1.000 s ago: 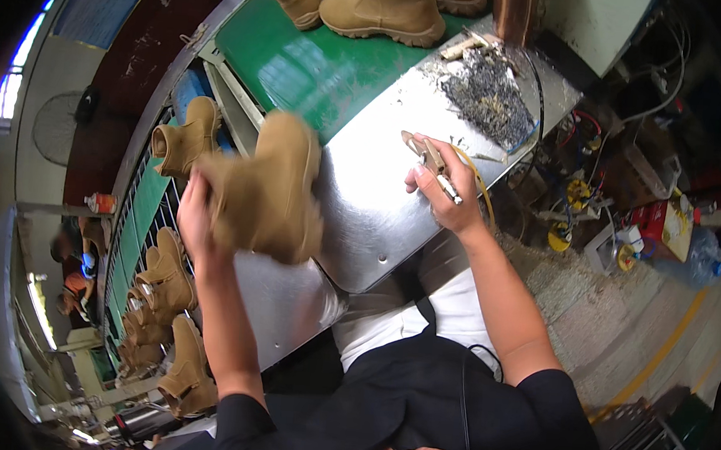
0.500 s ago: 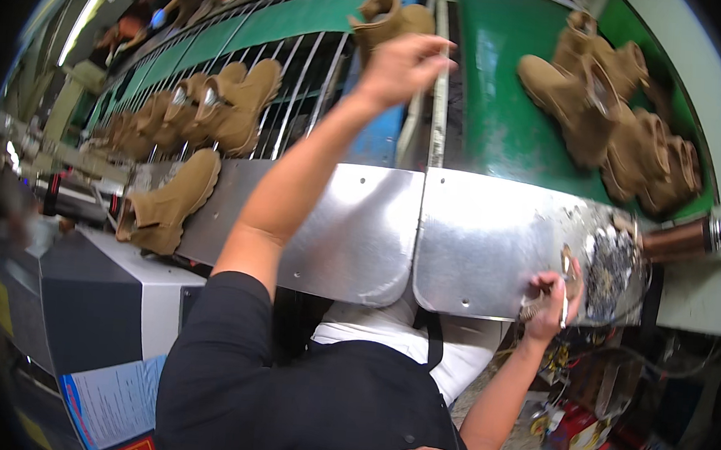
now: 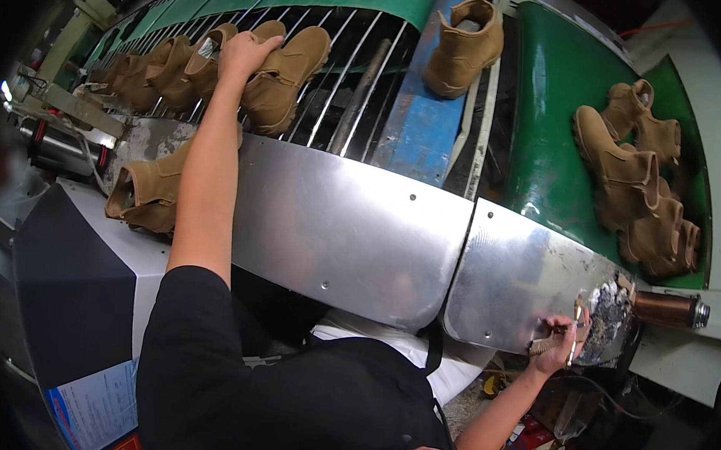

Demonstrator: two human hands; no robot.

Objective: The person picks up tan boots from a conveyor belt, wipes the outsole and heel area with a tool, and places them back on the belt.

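My left hand (image 3: 243, 54) reaches out to a row of tan ankle boots on the rollers. Its fingers are closed at the top of the nearest tan boot (image 3: 273, 93), whose toe points away to the right; the fingertips are partly hidden. Over the right end of the metal ledge, my right hand (image 3: 551, 349) is closed around a slim, pale, stick-like tool (image 3: 572, 344). A ribbed brownish piece (image 3: 541, 346) shows beside the fingers; I cannot make out what it is. Another tan boot (image 3: 147, 193) lies on the ledge, partly behind my left forearm.
A lone boot (image 3: 465, 48) stands on the blue strip (image 3: 421, 129). Several boots (image 3: 623, 176) are grouped on the green belt (image 3: 544, 112). The metal ledge (image 3: 344, 224) runs before me, with a crusted dark patch (image 3: 609, 313) and a copper-coloured cylinder (image 3: 668, 309) at its right.
My left hand has left the area by the lone boot and swung left onto a boot on the rollers. My view has turned left. The right hand keeps its tool over the ledge.
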